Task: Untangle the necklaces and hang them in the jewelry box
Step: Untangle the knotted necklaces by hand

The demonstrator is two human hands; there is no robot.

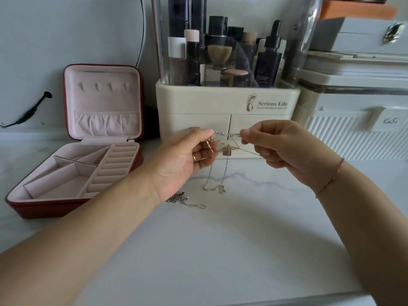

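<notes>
tangled necklaces (223, 141): held up in the air betw. both hands, above countertop, in front of organizer drawers. Gold + silver strands cross in a knot right at L fingertips; one thin length drawn taut across to R hand.
square pendant (226, 152): pinkish-brown block, dangles just below knot, betw. the hands, nearer L.
hanging loop (221, 190): silver chain drops from knot; low end w/ small charm rests on countertop, just R of L wrist.
loose chain (184, 200): silver heap flat on countertop, partly tucked under L wrist. Can't tell if joined to the held tangle.
left hand (187, 160): palm side to camera, thumb + fingers curled, pinching the knot end of the tangle. Gold ring (194, 157) on one finger.
right hand (280, 146): back of hand to camera, thumb + forefinger nip the taut strand; other fingers folded in. Thin bracelet (331, 180) at wrist.
jewelry box (44, 209): red, open, on countertop well L of the hands; L forearm runs just beside its near R corner.
lid (103, 69): upright, pink lining, gathered pocket low down.
hooks (103, 86): row of small tabs high in lid.
base tray (66, 182): pink dividers, ring rolls along R side.
countertop (220, 239): white, faint grey veins.
cosmetics organizer (220, 102): cream, "Serious Life" print, clear cover over dark bottles; directly behind the hands.
storage bins (353, 120): white, stacked, R of organizer.
</notes>
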